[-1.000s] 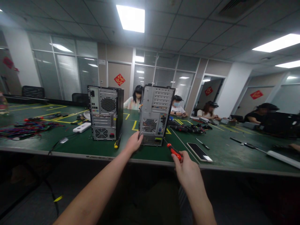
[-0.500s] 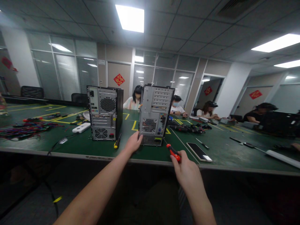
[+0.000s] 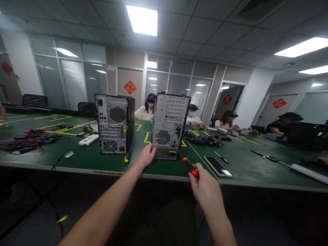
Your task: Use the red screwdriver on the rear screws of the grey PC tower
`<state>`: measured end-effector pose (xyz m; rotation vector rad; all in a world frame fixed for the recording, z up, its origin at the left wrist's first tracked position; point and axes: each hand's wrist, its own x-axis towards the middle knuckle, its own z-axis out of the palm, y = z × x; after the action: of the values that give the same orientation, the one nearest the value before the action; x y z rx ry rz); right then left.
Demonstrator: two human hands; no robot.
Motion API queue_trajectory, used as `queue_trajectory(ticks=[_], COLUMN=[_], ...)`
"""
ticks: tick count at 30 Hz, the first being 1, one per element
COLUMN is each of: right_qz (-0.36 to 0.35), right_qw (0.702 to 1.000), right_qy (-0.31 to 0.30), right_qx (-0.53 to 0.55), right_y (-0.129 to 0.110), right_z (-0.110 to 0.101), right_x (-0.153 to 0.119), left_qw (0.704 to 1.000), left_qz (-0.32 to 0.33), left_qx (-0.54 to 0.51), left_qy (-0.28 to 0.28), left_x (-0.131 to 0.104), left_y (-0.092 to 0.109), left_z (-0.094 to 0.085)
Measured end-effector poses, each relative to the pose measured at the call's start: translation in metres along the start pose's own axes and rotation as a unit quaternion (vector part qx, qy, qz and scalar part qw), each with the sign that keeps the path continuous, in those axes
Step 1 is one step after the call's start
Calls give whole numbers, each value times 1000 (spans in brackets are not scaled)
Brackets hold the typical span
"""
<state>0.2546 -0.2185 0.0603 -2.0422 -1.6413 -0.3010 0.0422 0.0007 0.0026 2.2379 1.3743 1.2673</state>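
Two computer cases stand upright with their backs towards me. Against the lower left edge of the right computer case, my left hand is closed, its thumb on the back panel and its fingers partly hidden at the side. My right hand grips a red and black screwdriver by the end of its handle. The thin shaft points at the lower right corner of that case; whether the tip touches a screw is too small to tell. The left computer case stands untouched.
A yellow and black screwdriver lies between the cases. To the right are a phone, a slim tool and black cables. On the left lie a white power strip and tangled coloured wires. Several people sit across the table.
The screwdriver handle has turned, with more black showing, and its end has shifted slightly right with my right hand. My left hand and both cases have stayed put.
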Motion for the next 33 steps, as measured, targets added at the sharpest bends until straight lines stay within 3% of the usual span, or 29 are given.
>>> queue_trajectory(ticks=[6, 14, 22, 33], right_qz=[61, -8, 50, 0], right_qw=[996, 1000, 998, 1000], right_qy=[-36, 4, -11, 21], right_qx=[54, 20, 31, 6], right_y=[-5, -4, -5, -2], right_z=[-2, -1, 1, -1], right_x=[4, -1, 3, 0], left_qw=[1000, 1000, 1000, 1000], left_qz=[0, 2, -1, 6], left_qx=[11, 3, 2, 9], left_qy=[0, -2, 0, 4], left_x=[1, 0, 1, 2], left_y=[-2, -1, -1, -3], left_z=[2, 0, 0, 2])
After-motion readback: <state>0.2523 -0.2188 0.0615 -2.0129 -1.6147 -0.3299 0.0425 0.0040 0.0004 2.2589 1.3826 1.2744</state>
